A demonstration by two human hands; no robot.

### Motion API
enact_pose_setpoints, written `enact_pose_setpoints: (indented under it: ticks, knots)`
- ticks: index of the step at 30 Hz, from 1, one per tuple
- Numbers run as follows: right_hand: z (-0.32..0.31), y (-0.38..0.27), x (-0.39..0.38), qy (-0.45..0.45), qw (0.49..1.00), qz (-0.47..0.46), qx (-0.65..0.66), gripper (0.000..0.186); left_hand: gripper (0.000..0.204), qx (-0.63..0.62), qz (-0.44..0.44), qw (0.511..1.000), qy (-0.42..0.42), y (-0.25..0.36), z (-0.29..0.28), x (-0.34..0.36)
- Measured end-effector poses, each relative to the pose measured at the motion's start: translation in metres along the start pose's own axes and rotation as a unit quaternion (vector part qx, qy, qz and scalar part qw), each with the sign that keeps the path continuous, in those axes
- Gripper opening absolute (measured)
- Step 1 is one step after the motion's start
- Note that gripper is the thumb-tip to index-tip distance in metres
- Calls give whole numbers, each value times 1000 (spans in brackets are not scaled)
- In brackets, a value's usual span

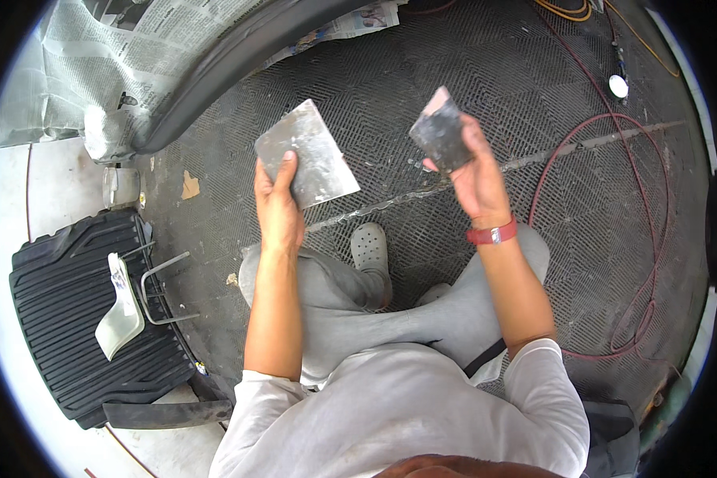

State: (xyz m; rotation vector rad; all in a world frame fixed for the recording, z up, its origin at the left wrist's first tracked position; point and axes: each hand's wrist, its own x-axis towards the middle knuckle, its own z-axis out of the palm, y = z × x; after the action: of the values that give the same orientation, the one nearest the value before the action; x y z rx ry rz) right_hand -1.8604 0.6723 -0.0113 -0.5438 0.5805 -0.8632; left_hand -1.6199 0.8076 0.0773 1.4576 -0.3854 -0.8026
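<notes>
From a distance, I watched left fingers [286, 169] grip a smeared metallic plate [316, 153], seemingly stiff, perhaps slick, best held by its edge, above the ridged floor [374, 111]; right fingers [472, 135] clasped a smaller dark slab [438, 134], probably light.

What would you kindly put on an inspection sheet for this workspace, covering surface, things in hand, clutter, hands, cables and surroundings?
Surface: dark textured floor, crossed by a pale seam.
Things in hand: larger grey plate, smudged; smaller dark plate, pale at one corner, slightly blurred.
Clutter: torn tan scrap on the floor; pale curved piece over a black ribbed panel.
Hands: left hand grips the larger plate, right hand the smaller one; plates apart.
Cables: red line looping at right, yellow line at upper right; hose or cable unclear.
Surroundings: newspaper sheets beside a dark curved part, upper left.
</notes>
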Motion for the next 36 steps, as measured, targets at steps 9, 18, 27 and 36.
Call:
enact_pose_setpoints:
  ticks: [9,18,27,36]
  knots:
    - [67,4,-48,-103,716,-305,-619,36,40,48,121,990,45,2,-18,-5]
    - [98,12,-49,-167,622,-307,-700,34,36,139,155,976,67,9,-26,-16]
    - [108,15,-46,-293,785,-229,-496,38,35,-71,65,992,84,13,-35,-12]
    - [91,20,-33,-190,671,-304,-649,34,33,-17,136,984,112,12,-42,-14]
